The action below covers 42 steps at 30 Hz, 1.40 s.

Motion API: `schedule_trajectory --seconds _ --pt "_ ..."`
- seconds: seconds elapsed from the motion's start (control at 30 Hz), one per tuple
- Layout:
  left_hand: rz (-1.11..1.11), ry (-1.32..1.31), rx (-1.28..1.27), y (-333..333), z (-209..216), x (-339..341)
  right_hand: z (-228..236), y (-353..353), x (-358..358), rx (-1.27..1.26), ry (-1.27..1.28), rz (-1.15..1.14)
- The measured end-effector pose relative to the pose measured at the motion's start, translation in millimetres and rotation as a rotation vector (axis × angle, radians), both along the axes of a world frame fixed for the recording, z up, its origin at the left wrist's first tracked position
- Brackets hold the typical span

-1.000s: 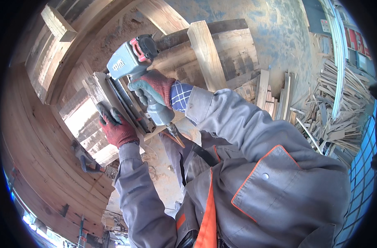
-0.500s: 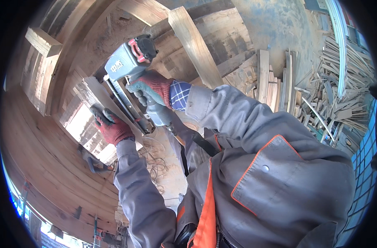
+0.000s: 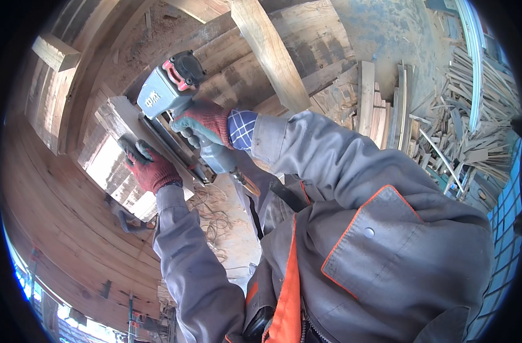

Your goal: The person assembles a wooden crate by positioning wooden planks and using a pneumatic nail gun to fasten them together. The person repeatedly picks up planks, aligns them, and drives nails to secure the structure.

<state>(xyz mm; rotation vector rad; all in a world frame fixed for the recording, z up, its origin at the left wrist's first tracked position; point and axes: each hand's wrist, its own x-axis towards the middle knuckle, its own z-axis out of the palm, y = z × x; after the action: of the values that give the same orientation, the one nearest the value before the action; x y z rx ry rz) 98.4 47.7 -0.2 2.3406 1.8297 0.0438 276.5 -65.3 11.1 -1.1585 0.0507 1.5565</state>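
Observation:
My right hand, in a red and grey-green work glove, is wrapped round the handle of a grey pneumatic nail gun with a black and red cap. The gun's long magazine slants down toward me, and its nose end lies against or just beside a short wooden beam; contact is hard to tell. My left hand, gloved alike, grips that beam from its left side, fingers bent over the top. An air fitting sticks out at the bottom of the gun's handle.
A broad curved-looking timber surface fills the left. Thick wooden beams cross ahead. Stacked boards and a heap of thin wood scraps lie at the right. Tangled cord or hose lies on the floor below the beam.
The nail gun and my right hand have shifted a little left, bringing the gun closer over the beam. My left hand and the beam have moved slightly left and up too.

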Motion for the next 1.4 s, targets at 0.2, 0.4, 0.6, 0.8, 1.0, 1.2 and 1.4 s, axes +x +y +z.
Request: schedule_trajectory --seconds 0.2,0.4,0.6,0.8,1.0,1.2,1.4 --pt "-0.019 -0.017 0.031 0.7 -1.3 0.7 10.9 1.6 2.0 -0.002 -0.109 0.047" --pt "-0.022 -0.084 0.003 1.2 -2.3 -2.1 10.8 -41.4 -2.3 -0.015 0.064 -0.088" --pt "0.019 -0.163 0.032 -0.9 -5.8 -6.3 -1.5 -74.4 -25.1 -0.062 0.093 -0.028" --pt "0.0 -0.114 0.034 2.9 -8.6 -6.2 -4.3 -65.8 -40.8 0.028 0.035 -0.06" --pt "0.028 -0.1 -0.034 2.9 -5.2 -6.6 -7.4 -60.8 -38.8 0.018 0.017 0.017" --pt "0.013 -0.114 0.021 1.2 -3.6 -1.8 -7.6 -55.5 -39.4 0.033 -0.28 0.14" --pt "0.009 -0.212 -0.017 4.2 -7.1 -4.2 -5.4 -72.0 -33.3 0.081 -0.371 0.15"
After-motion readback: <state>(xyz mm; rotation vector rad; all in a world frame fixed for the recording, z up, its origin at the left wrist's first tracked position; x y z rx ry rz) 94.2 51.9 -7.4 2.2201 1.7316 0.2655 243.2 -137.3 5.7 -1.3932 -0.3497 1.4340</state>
